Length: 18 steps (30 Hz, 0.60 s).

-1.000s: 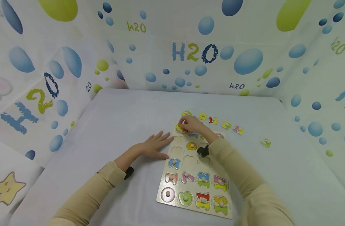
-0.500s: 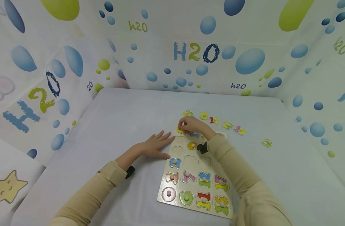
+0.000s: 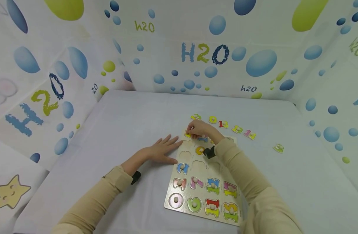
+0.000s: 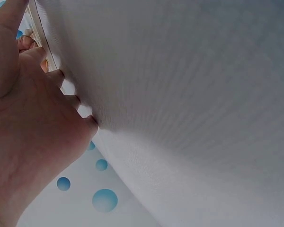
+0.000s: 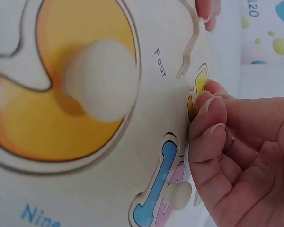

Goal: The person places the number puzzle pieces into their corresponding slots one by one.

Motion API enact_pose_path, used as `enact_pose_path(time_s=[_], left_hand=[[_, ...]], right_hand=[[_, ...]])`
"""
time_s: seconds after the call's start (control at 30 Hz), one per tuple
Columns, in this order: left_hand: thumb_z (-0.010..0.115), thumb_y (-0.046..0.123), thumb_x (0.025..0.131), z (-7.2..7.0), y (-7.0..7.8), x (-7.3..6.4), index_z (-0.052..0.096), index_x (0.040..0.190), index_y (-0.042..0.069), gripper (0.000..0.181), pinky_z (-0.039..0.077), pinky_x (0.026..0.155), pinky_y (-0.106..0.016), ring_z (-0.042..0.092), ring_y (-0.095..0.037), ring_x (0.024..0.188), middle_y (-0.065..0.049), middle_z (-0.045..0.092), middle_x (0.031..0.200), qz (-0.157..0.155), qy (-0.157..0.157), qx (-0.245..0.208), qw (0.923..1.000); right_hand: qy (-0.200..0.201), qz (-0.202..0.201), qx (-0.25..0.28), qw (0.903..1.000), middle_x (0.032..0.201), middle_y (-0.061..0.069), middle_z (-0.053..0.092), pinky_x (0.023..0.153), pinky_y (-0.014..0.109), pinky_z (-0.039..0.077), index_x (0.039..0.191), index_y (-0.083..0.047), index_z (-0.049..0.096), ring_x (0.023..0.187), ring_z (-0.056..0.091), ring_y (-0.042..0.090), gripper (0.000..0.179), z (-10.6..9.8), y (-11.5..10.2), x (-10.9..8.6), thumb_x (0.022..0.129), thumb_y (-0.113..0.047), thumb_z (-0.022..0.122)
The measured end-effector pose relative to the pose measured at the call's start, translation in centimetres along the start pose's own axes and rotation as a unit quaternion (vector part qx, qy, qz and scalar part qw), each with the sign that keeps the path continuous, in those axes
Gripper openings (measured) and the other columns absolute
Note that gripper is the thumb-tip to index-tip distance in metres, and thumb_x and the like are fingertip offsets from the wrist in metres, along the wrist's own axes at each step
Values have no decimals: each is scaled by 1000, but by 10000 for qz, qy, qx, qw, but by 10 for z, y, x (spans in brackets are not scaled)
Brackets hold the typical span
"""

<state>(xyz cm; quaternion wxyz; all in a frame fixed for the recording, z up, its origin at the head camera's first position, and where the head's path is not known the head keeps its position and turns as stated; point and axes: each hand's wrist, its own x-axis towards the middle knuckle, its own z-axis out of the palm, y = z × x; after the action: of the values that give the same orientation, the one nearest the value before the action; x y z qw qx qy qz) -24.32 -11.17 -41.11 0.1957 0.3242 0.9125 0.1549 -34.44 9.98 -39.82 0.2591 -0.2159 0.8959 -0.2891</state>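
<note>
A wooden number puzzle board (image 3: 188,190) lies on the white-covered table. At its far left corner my right hand (image 3: 200,128) pinches a yellow number piece (image 5: 201,81) between thumb and fingers. The fingers cover much of that piece, so its number cannot be read. My left hand (image 3: 162,151) rests with fingers spread at the board's left edge, touching it. Near the right hand, an orange-yellow 9 (image 5: 52,137) with a white knob and a blue-and-pink piece (image 5: 154,184) sit in the board. Bare recesses (image 3: 199,167) show between the placed pieces.
Loose number pieces lie beyond the board: a green-yellow one (image 3: 195,117), a yellow one (image 3: 212,119), a 13 (image 3: 223,124), a yellow-green one (image 3: 237,129) and a 14 (image 3: 250,134). Another green piece (image 3: 279,148) lies farther right. A printed cloth wall (image 3: 167,39) stands behind the table.
The head view has shifted slightly, moving the scene a little rightward. Both hands stay almost where they were, the right fingers keeping hold of the yellow number piece at the board's corner.
</note>
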Motion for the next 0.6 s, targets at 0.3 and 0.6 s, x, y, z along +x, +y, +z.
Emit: enact_pose_path(time_s=[0.3, 0.6], left_hand=[[60, 45, 89, 1, 1, 0, 19, 150, 11, 81, 3, 106, -58, -3, -38, 138, -15, 8, 154, -35, -32, -49, 10000], [59, 47, 89, 3, 0, 3, 16, 151, 15, 82, 0, 107, -54, -6, -34, 138, -11, 5, 155, -99, -83, 10, 9999]], right_hand=[[219, -631, 574, 9961, 78, 9, 64, 58, 29, 47, 123, 0, 52, 66, 60, 21, 28, -4, 16, -21, 96, -8, 50], [2148, 44, 72, 9766, 90, 18, 63, 59, 34, 48, 119, 4, 54, 72, 60, 25, 26, -56, 122, -122, 98, -9, 45]])
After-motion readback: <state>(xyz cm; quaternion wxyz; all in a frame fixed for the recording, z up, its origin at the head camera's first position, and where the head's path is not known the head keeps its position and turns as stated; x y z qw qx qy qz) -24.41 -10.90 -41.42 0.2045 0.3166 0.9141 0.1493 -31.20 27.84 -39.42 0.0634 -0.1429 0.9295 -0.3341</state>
